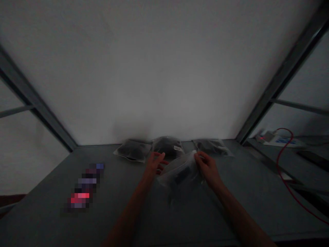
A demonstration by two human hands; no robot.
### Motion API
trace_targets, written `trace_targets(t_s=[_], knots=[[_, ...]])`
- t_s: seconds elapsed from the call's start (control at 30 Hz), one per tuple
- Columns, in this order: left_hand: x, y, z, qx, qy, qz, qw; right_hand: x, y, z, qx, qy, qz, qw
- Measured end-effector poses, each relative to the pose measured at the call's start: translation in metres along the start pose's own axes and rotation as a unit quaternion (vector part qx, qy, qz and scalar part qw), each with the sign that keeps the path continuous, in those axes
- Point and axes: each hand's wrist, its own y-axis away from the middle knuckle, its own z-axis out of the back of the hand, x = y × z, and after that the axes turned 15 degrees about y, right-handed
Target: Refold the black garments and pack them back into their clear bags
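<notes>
A clear plastic zip bag (174, 173) with something dark inside is in front of me, tilted above the grey table. My right hand (207, 168) is closed in a pinch on its upper right corner. At the bag's left edge is my left hand (154, 164), open with the fingers apart; whether the fingertips touch the plastic I cannot tell. Just behind the hands lies another clear bag (167, 145) with a dark item and a white label. The kind of the dark contents is not clear in the dim light.
Along the back wall lie a bagged dark item (133, 150) on the left and another bag (213, 146) on the right. A pixelated object (83, 187) lies on the left of the table (115, 209). A red cable (279, 164) hangs by the right shelf.
</notes>
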Motion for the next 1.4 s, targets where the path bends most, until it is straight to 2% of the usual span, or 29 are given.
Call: trace_targets(t_s=[0.1, 0.2, 0.27, 0.4, 0.67, 0.93, 1.13, 1.4], knots=[[0.008, 0.003, -0.003, 0.108, -0.066, 0.053, 0.991, 0.002, 0.003, -0.005, 0.121, 0.084, 0.066, 0.987], [0.024, 0.003, -0.005, 0.189, -0.138, 0.060, 0.970, 0.000, 0.009, -0.013, 0.218, 0.148, 0.130, 0.956], [0.037, 0.001, -0.006, 0.204, -0.199, 0.012, 0.958, -0.003, 0.013, -0.019, 0.247, 0.178, 0.162, 0.939], [0.053, -0.002, -0.006, 0.206, -0.309, -0.091, 0.924, -0.008, 0.017, -0.023, 0.260, 0.230, 0.193, 0.918], [0.047, 0.003, -0.013, 0.191, -0.348, -0.128, 0.909, -0.007, 0.020, -0.024, 0.232, 0.295, 0.218, 0.901], [0.041, 0.000, -0.013, 0.212, -0.345, -0.118, 0.906, -0.004, 0.018, -0.028, 0.159, 0.304, 0.181, 0.922], [0.040, 0.004, -0.013, 0.235, -0.377, -0.084, 0.892, -0.014, 0.006, -0.021, 0.097, 0.393, 0.123, 0.906], [0.035, 0.011, -0.010, 0.303, -0.320, 0.024, 0.897, -0.026, -0.021, 0.014, 0.011, 0.488, 0.014, 0.873]])
